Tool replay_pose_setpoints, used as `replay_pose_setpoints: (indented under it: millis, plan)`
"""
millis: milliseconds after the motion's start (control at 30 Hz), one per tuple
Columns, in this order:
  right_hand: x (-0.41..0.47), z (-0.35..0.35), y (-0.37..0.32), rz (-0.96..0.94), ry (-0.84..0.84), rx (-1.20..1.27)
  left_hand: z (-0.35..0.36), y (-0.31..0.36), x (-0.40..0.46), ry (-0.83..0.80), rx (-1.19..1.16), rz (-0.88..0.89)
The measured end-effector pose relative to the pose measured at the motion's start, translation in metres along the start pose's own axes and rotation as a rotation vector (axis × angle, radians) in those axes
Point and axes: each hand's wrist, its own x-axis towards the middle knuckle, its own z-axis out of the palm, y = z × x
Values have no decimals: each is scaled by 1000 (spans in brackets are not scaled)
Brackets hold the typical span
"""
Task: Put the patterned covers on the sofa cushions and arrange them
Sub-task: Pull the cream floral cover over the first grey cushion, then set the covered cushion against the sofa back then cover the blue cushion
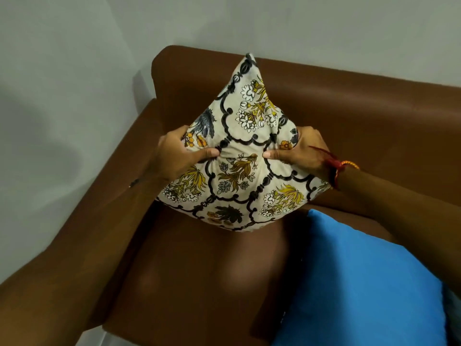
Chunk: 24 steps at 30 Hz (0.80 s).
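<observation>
1. Risk: the patterned cushion (pixel 239 156) is held on point, one corner up by the backrest, the lowest corner hanging just above the seat of the brown sofa (pixel 349 101). The grip is only a pinch at mid-height on each side; if the filling slides inside the cover, the top corner could go limp and the cushion end up lopsided
2. Risk: pinching fabric rather than filling could drag the cover askew, so the pattern sits twisted. Whether the opening is closed cannot be told; if it is open, the insert may work out at that edge
3. Risk: the blue cushion (pixel 361 283) lies at the near right of the seat, still uncovered by the look of it, close to the patterned one; setting the patterned cushion down carelessly could knock or overlap it
4. Left hand (pixel 174 156): closed on the cushion's left side, thumb pressed into the front face, fingers wrapped behind, out of sight
5. Right hand (pixel 299 153): closed likewise on the right side, thumb on the front; threads are tied at the wrist
6. Both thumbs dent the fabric, tips near each other but apart
</observation>
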Motion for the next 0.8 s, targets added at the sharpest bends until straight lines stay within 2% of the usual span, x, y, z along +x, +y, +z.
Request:
replay_pose_setpoints:
  millis: [67, 100, 300, 500, 567, 667, 733, 800]
  plan:
    - [3, 11, -14, -26, 74, 101, 7, -13, -1, -19, 16, -23]
    - [5, 16, -26, -80, 126, 73, 11, -20, -3, -22, 24, -34]
    - [12, 34, -34, -190, 153, 14, 24, -48, -13, 19, 67, -119]
    - [4, 30, -29, -208, 177, 36, 32, -30, -23, 75, 203, -75]
    - [-11, 26, -22, -212, 171, 20, 38, -18, -32, 151, 318, -2]
    - [-51, 27, 12, -234, 249, -126, 58, 12, -60, 289, 494, 220]
    - [-90, 33, 55, -265, 251, -279, 91, 34, -94, 215, 546, 370]
    - [-132, 41, 108, -312, 118, -460, 133, 50, -138, 17, 542, 499]
